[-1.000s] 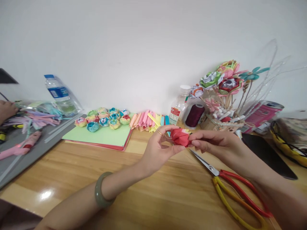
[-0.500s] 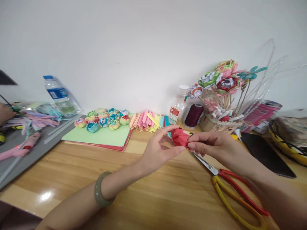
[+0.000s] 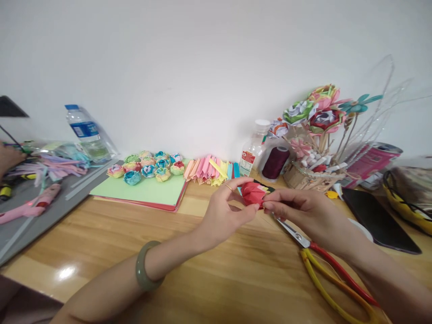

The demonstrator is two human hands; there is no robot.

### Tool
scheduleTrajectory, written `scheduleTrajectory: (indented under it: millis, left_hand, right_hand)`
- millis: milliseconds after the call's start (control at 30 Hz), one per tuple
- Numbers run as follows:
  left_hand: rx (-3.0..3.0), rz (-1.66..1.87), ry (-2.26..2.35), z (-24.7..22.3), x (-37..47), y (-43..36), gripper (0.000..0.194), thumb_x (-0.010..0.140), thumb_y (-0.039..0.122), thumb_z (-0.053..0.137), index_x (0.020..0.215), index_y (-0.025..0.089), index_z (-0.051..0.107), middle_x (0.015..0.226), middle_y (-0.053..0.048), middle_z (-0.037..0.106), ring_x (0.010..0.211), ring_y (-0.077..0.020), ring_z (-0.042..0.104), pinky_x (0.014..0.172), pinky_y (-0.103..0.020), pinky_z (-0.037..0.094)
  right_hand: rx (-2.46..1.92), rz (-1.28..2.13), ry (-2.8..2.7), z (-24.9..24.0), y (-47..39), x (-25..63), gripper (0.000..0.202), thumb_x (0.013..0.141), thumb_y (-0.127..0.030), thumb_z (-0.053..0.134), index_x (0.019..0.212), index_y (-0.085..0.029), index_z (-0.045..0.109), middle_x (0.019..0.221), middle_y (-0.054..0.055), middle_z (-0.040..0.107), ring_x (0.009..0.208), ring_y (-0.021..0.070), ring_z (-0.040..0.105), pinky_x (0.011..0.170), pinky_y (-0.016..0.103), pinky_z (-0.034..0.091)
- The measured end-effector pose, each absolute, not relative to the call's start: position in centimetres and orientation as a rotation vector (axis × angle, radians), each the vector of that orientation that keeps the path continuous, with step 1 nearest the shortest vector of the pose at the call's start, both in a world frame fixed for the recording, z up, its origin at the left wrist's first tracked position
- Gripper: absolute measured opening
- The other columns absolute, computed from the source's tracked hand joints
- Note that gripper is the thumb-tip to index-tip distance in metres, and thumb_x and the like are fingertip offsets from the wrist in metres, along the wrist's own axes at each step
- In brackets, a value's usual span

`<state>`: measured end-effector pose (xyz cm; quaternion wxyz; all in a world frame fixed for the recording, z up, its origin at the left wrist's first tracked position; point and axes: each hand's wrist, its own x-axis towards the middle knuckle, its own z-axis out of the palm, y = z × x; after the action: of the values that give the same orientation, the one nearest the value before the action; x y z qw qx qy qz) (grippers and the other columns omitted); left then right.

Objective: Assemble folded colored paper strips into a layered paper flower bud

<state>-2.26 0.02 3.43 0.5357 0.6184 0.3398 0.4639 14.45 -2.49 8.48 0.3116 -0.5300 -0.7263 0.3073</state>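
A red folded-paper flower (image 3: 252,194), with a little yellow at its edge, is held above the table between both hands. My left hand (image 3: 225,211), wearing a ring and a green bangle, grips its left side between thumb and fingers. On the flower's right side, my right hand (image 3: 297,209) pinches the edge with thumb and forefinger. Scissors (image 3: 305,243) with red and yellow handles lie beneath my right hand and forearm, their tips partly hidden. Behind the hands are folded paper strips (image 3: 211,170) in pink, orange, yellow and blue.
Several finished paper flowers (image 3: 162,174) sit on green paper sheets (image 3: 141,192). A plastic bottle (image 3: 253,148), a dark thread spool (image 3: 275,164) and a basket of paper flowers (image 3: 312,176) line the wall. A black phone (image 3: 381,220) lies right. Another person's hand (image 3: 10,159) shows far left.
The whole view has shifted slightly, so things appear a little further right. Both hands keep their hold on the red paper flower, with hardly any change in the fingers.
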Motion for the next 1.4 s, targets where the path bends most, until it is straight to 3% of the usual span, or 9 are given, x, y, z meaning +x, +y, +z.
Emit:
scheduleTrajectory:
  millis: [400,700,900,1200,1400]
  left_hand:
    - [1.421,1.032,0.717,3.4,-2.4,0.5,0.050,0.067,0.028,0.069,0.115,0.022,0.055,0.105,-0.008,0.061,0.085,-0.0170,0.058,0.069,-0.029,0.050]
    - [1.285,0.972,0.637,4.3,-2.5,0.8,0.052,0.063,0.028,0.072,0.112,0.019,0.056,0.090,-0.005,0.063,0.071,-0.0122,0.057,0.065,-0.027,0.049]
    - [1.241,0.935,0.632,4.2,-2.5,0.7,0.052,0.063,0.027,0.073,0.111,0.019,0.056,0.086,-0.004,0.062,0.070,-0.0112,0.056,0.065,-0.026,0.049]
    - [1.217,0.966,0.619,3.9,-2.3,0.9,0.054,0.058,0.029,0.076,0.109,0.020,0.058,0.087,-0.004,0.062,0.069,-0.0117,0.055,0.061,-0.026,0.048]
    - [1.313,1.058,0.611,3.6,-2.3,1.0,0.049,0.056,0.026,0.078,0.102,0.022,0.062,0.100,-0.003,0.062,0.079,-0.0122,0.056,0.074,-0.028,0.045]
  right_hand:
    - [-1.424,0.979,-1.716,8.4,-2.3,14.5,0.032,0.057,-0.048,0.074,0.059,-0.016,0.069,0.049,-0.001,0.056,0.047,0.0097,0.046,0.043,0.022,0.037]
    - [-1.255,1.190,-1.760,8.3,-2.1,15.6,0.030,0.073,-0.045,0.064,0.077,-0.018,0.074,0.065,0.004,0.066,0.056,0.0114,0.054,0.053,0.023,0.045]
    - [-1.327,1.191,-1.697,8.2,-2.1,15.4,0.029,0.069,-0.046,0.067,0.071,-0.017,0.072,0.060,0.002,0.063,0.044,0.0077,0.046,0.042,0.022,0.035]
    - [-1.378,1.102,-1.673,8.6,-2.5,14.7,0.030,0.064,-0.047,0.068,0.065,-0.016,0.070,0.046,-0.002,0.054,0.039,0.0065,0.042,0.041,0.022,0.029]
    - [-1.409,1.134,-1.603,8.6,-2.6,14.2,0.031,0.059,-0.047,0.072,0.058,-0.017,0.064,0.040,-0.004,0.049,0.037,0.0066,0.041,0.039,0.022,0.026]
